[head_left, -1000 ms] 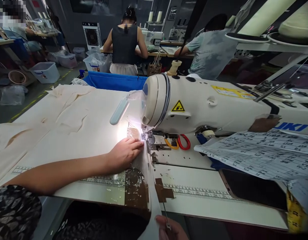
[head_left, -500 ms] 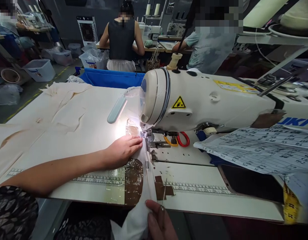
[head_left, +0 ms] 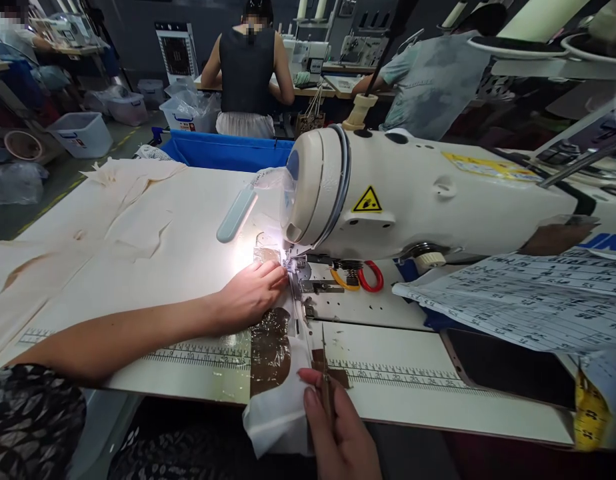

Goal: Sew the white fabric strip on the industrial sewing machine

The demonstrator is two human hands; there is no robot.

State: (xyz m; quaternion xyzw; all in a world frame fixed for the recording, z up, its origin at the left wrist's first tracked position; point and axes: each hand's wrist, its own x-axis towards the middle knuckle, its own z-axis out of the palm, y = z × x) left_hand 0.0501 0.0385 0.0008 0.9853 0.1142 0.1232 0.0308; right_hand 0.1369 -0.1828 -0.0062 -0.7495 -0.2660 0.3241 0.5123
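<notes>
Far left, loose cream cloth (head_left: 133, 220) lies flat on the table (head_left: 403, 400), well apart from both hands.

The left forearm reaches in from the near left. The left hand (head_left: 253, 297) lies palm down, fingers stretched out and close together. It presses on the far end of the white cloth strip (head_left: 281, 417), fingertips just beside the presser foot (head_left: 294, 265). It grips nothing.

A bar lamp (head_left: 237, 213) lights that spot from above. A brown tape patch (head_left: 271, 347) is stuck to the table near the hand, touching the strip's left edge.

The strip runs from the presser foot toward the near table edge and hangs over it.

At the near edge, the right hand (head_left: 338, 433) pinches a thin metal tool (head_left: 324, 373) between thumb and fingers, point aimed far. The thumb rests on the strip's hanging end.

The sewing machine (head_left: 438, 200) spans the right half. Snips (head_left: 363, 277) with orange and red loops lie under its arm. A printed sheet (head_left: 528, 300) lies at far right.
</notes>
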